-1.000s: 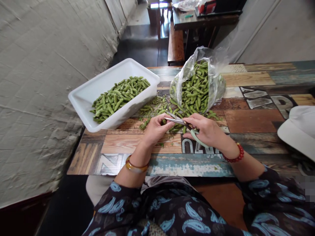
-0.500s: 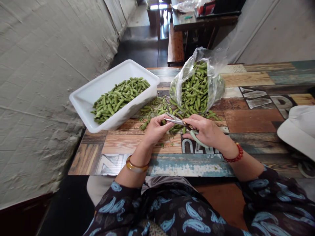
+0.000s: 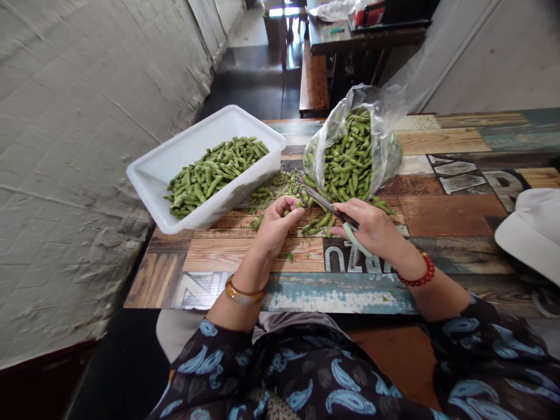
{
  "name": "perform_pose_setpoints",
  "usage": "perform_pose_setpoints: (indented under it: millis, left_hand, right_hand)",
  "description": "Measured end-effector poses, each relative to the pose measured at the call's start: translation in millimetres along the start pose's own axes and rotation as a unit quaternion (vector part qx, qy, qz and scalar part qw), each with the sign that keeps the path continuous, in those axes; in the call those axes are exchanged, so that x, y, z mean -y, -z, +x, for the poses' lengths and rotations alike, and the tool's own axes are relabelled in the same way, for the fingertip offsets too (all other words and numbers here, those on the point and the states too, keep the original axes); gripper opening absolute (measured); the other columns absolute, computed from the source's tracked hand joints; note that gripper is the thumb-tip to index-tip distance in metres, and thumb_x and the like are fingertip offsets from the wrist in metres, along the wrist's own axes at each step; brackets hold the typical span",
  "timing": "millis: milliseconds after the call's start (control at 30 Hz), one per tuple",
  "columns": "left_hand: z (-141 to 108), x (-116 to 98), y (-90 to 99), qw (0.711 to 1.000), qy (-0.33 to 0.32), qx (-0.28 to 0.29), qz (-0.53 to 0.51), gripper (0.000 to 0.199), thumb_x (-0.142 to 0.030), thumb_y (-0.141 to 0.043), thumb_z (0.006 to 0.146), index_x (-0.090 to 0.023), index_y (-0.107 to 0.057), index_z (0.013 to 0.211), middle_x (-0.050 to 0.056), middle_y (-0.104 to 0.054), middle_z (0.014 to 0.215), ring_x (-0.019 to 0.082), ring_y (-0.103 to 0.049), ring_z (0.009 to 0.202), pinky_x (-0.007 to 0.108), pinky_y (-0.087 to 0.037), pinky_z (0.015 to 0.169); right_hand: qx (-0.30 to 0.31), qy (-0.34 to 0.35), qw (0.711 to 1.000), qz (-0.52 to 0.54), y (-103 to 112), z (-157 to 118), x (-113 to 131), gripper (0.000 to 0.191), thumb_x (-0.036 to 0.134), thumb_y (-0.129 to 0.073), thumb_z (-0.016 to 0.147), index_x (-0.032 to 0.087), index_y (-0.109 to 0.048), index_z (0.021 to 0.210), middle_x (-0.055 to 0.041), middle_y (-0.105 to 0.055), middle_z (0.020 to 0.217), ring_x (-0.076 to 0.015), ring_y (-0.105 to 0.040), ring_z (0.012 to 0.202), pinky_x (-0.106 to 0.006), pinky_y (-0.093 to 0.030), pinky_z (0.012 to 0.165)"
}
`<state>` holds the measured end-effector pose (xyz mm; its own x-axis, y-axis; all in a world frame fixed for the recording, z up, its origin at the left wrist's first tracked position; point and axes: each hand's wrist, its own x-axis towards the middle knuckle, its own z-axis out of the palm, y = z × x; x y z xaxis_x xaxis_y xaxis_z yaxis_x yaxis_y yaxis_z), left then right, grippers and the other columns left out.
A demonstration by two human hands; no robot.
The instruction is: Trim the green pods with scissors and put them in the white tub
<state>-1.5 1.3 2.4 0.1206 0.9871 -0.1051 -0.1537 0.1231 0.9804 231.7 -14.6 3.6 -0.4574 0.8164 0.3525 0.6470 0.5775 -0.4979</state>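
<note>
In my right hand (image 3: 370, 227) is a pair of scissors (image 3: 353, 234) with pale green handles; its blades point up and left over loose pods on the table. My left hand (image 3: 280, 224) pinches a green soybean pod (image 3: 299, 203), mostly covered by the fingers, just left of the blades. Beyond my hands stands a clear plastic bag (image 3: 385, 160), open toward me and full of soybean pods (image 3: 352, 154). To the left, a white plastic tub (image 3: 151, 181) holds a heap of pods (image 3: 214, 172). Small green trimmings (image 3: 280, 185) lie between tub and bag.
The patterned wooden table (image 3: 450, 213) carries everything. A white cap (image 3: 531, 230) lies at its right end. A rough white wall (image 3: 79, 146) runs along the left. Farther back are a wooden bench (image 3: 313, 81) and another table (image 3: 367, 38) with items on it.
The scissors have moved off my left fingertips, and the blades have swung upward and away from the pod. My left hand stays in nearly the same place.
</note>
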Motion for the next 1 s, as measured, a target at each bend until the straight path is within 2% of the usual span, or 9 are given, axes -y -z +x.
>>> perform_pose_setpoints:
  millis: [100, 200, 433, 600, 733, 900, 1000]
  left_hand:
    - [-0.9, -3.9, -1.1, 0.997, 0.043, 0.005, -0.068, 0.030, -0.032, -0.079, 0.069, -0.018, -0.055, 0.082, -0.003, -0.059, 0.067, 0.005, -0.042, 0.050, 0.018, -0.027, 0.045]
    - [-1.0, -7.1, -1.2, 0.990, 0.069, 0.005, -0.120, 0.038, -0.030, -0.083, 0.064, -0.018, -0.053, 0.084, -0.001, -0.065, 0.071, 0.005, -0.048, 0.052, 0.016, -0.030, 0.045]
    - [0.6, -7.4, 0.5, 0.978, 0.071, 0.012, -0.195, 0.043, -0.030, -0.087, 0.059, -0.018, -0.052, 0.083, -0.002, -0.067, 0.068, 0.005, -0.048, 0.048, 0.016, -0.030, 0.042]
    - [-1.9, -4.1, -2.4, 0.982, 0.087, 0.037, -0.162, 0.043, -0.033, -0.087, 0.061, -0.017, -0.053, 0.081, -0.001, -0.067, 0.070, 0.005, -0.049, 0.049, 0.015, -0.027, 0.043]
    - [-4.6, -1.4, -5.8, 0.992, 0.079, 0.065, -0.081, 0.039, -0.036, -0.086, 0.065, -0.016, -0.057, 0.081, -0.001, -0.065, 0.070, 0.004, -0.047, 0.050, 0.016, -0.026, 0.044]
    - [-5.1, -0.3, -6.9, 0.994, 0.047, 0.090, -0.037, 0.034, -0.045, -0.078, 0.075, -0.015, -0.062, 0.078, 0.000, -0.063, 0.069, 0.005, -0.046, 0.051, 0.018, -0.031, 0.047]
    - [-4.5, 0.9, -6.6, 0.996, 0.019, 0.084, -0.024, 0.032, -0.044, -0.076, 0.078, -0.015, -0.064, 0.076, -0.001, -0.062, 0.068, 0.005, -0.044, 0.052, 0.019, -0.033, 0.048]
  right_hand:
    - [-0.014, -0.011, 1.000, -0.002, 0.8, 0.6, -2.5, 0.041, 0.043, -0.069, 0.089, 0.021, -0.062, 0.123, -0.0098, -0.066, 0.100, -0.0254, -0.065, 0.085, -0.038, -0.054, 0.076]
    - [0.002, -0.015, 1.000, 0.016, 1.9, 0.9, 1.3, 0.044, 0.043, -0.071, 0.087, 0.022, -0.062, 0.125, -0.0099, -0.065, 0.103, -0.0223, -0.063, 0.079, -0.036, -0.054, 0.072]
    - [0.031, -0.016, 0.999, 0.019, -0.4, 1.1, 9.4, 0.048, 0.039, -0.073, 0.086, 0.023, -0.060, 0.130, -0.0093, -0.065, 0.109, -0.0231, -0.065, 0.086, -0.035, -0.055, 0.075]
    - [0.031, 0.001, 0.998, 0.046, -3.3, 2.2, 10.2, 0.047, 0.037, -0.072, 0.087, 0.024, -0.059, 0.131, -0.0093, -0.064, 0.109, -0.0229, -0.064, 0.088, -0.036, -0.055, 0.078]
    - [0.016, 0.006, 0.999, 0.040, -4.2, 2.8, 11.1, 0.044, 0.037, -0.071, 0.088, 0.025, -0.060, 0.129, -0.0080, -0.064, 0.106, -0.0221, -0.063, 0.086, -0.034, -0.054, 0.076]
    - [0.021, 0.006, 0.999, 0.033, -4.0, 2.6, 9.4, 0.041, 0.039, -0.069, 0.089, 0.024, -0.061, 0.127, -0.0070, -0.064, 0.099, -0.0214, -0.062, 0.081, -0.034, -0.053, 0.072]
    - [0.027, 0.002, 0.999, 0.035, -3.3, 2.5, 9.5, 0.045, 0.038, -0.071, 0.088, 0.023, -0.061, 0.128, -0.0078, -0.064, 0.102, -0.0220, -0.062, 0.083, -0.034, -0.053, 0.074]
